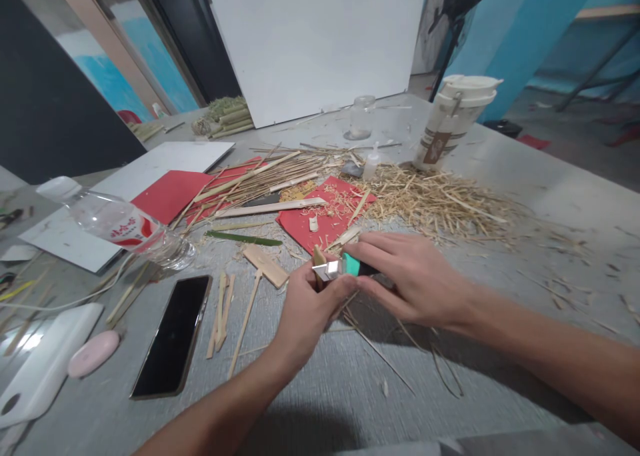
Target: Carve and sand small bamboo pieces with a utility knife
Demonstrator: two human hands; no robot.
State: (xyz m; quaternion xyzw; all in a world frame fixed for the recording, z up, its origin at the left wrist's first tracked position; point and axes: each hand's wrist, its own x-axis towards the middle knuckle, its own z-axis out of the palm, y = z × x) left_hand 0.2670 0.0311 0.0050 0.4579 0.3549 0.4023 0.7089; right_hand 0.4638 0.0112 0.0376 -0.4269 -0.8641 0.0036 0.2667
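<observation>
My right hand (400, 276) is closed round the dark and green handle of a craft knife (351, 265), whose metal end points left. My left hand (307, 303) pinches a small piece of bamboo (318, 263) upright by the metal end, with its thumb reaching to the knife. Just beyond the hands, a red sheet (305, 226) carries pale shavings. A flat wooden piece (266, 265) lies to the left of my left hand, beside a thin stick (246, 323). The lower part of the held piece is hidden by my fingers.
A phone (173, 336), a water bottle (125, 226) and a pink oval case (93, 354) lie at the left. Straw (440, 199) is heaped behind my right hand, near a white cup (455, 119). Thin sticks (260, 179) and a glass jar (363, 117) are farther back.
</observation>
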